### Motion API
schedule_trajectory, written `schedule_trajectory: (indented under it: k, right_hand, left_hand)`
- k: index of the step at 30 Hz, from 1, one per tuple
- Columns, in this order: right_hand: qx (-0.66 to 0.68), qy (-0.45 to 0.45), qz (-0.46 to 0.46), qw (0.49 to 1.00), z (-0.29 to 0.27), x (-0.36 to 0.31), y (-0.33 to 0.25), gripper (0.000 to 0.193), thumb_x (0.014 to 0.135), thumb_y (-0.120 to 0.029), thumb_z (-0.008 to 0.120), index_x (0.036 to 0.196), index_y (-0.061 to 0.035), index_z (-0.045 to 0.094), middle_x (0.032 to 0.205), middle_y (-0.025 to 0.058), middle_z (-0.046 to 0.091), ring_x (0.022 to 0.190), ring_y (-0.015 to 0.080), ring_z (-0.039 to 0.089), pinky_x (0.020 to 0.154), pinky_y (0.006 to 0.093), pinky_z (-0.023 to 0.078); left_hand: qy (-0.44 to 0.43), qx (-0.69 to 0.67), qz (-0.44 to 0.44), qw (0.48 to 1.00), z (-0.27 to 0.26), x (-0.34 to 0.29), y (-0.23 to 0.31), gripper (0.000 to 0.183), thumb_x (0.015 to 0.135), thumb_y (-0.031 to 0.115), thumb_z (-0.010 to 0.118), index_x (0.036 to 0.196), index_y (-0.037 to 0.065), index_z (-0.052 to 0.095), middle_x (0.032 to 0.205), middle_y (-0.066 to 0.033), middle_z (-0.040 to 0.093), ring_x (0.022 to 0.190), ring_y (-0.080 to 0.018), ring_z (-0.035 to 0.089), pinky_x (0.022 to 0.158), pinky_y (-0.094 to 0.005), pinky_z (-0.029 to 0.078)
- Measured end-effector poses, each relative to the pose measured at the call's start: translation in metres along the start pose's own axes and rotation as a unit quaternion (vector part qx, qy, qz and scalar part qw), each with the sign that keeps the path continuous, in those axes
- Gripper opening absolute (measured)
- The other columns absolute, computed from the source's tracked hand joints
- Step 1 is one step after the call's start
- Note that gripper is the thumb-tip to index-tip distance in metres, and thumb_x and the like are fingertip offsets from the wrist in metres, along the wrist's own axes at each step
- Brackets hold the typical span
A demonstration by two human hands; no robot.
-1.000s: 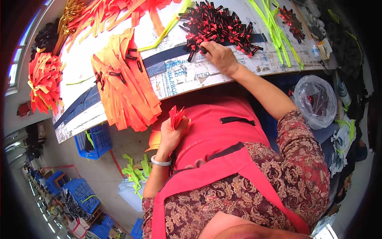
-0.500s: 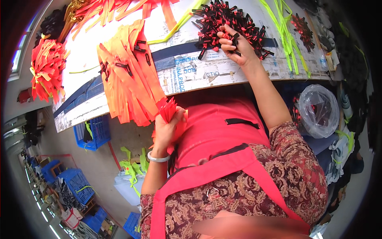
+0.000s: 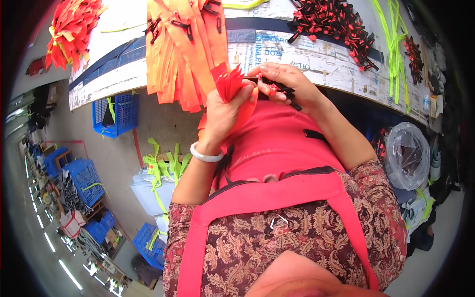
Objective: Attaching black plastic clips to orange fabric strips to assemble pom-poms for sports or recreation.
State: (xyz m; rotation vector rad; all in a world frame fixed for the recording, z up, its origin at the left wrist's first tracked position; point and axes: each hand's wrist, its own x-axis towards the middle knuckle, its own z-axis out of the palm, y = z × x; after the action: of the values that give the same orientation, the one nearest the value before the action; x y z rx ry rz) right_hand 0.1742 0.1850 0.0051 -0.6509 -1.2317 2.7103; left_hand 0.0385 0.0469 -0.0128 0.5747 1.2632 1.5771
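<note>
I find the left hand [image 3: 225, 111] closed round a bunch of folded red-orange strips [image 3: 228, 81], their ends fanned above the thumb; I take this upright grip as meant to leave the ends exposed and easy to separate. The right hand [image 3: 294, 84] is partly curled, with several black-and-red clips [image 3: 282, 90] in its fingers, one near the left fingertips. A handful, in my judgement, spares repeated reaching. Whether that foremost clip touches a strip I cannot tell.

Both hands meet just off the near edge of the white-topped table [image 3: 123, 42], in front of the apron [image 3: 292, 138]. On the table, long orange strips [image 3: 173, 64] lie left of centre, tails hanging over the near edge, probably so that single ones draw off freely; a few dark clips [image 3: 183, 24] sit on them. I note the main clip pile [image 3: 329, 20] farther off to the right, on the right hand's side, which seems a sensible arrangement. Yellow-green straps [image 3: 393, 49] lie apart, right of the pile
</note>
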Motion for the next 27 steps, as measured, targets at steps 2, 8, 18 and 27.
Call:
schedule_trajectory:
  k: [2,8,18,27]
  right_hand:
    - [0.002,-0.002,-0.002,1.0,0.004,0.001,0.006,0.038,0.1,-0.027,0.045,0.119,0.0035,0.056,0.072,-0.0012,0.052,0.047,-0.0007,0.037,0.04,0.0131,0.028]
    - [0.007,-0.015,0.019,1.0,0.012,0.0,0.007,0.038,0.1,-0.025,0.047,0.124,0.0021,0.056,0.074,-0.0017,0.056,0.051,0.0,0.042,0.044,0.0146,0.031]
    - [-0.138,0.012,-0.01,0.99,0.012,0.007,0.024,0.038,0.102,-0.029,0.045,0.127,-0.0031,0.056,0.072,-0.0014,0.058,0.054,0.0013,0.047,0.045,0.0169,0.034]
    - [0.168,0.009,0.09,0.982,-0.011,-0.002,0.026,0.035,0.099,-0.021,0.042,0.128,-0.0011,0.051,0.06,-0.0028,0.041,0.043,0.0055,0.038,0.037,0.017,0.032]
  left_hand:
    - [0.014,-0.032,-0.008,0.999,0.002,-0.005,0.0,0.012,0.093,0.008,0.062,0.099,-0.001,0.065,0.081,-0.0025,0.064,0.073,-0.0105,0.059,0.067,-0.0239,0.047]
    - [0.019,0.05,0.05,0.997,-0.003,-0.009,0.001,0.012,0.093,0.007,0.06,0.1,-0.002,0.065,0.082,-0.0027,0.066,0.076,-0.0099,0.06,0.069,-0.0234,0.048]
    - [0.02,0.009,-0.017,1.0,-0.002,-0.001,-0.003,0.012,0.09,0.005,0.064,0.098,-0.002,0.067,0.083,-0.002,0.066,0.075,-0.0103,0.061,0.068,-0.0246,0.049]
    - [0.07,0.039,0.02,0.997,-0.008,0.004,0.0,0.009,0.086,0.005,0.069,0.093,-0.001,0.07,0.08,0.0007,0.064,0.071,-0.0065,0.056,0.063,-0.0215,0.044]
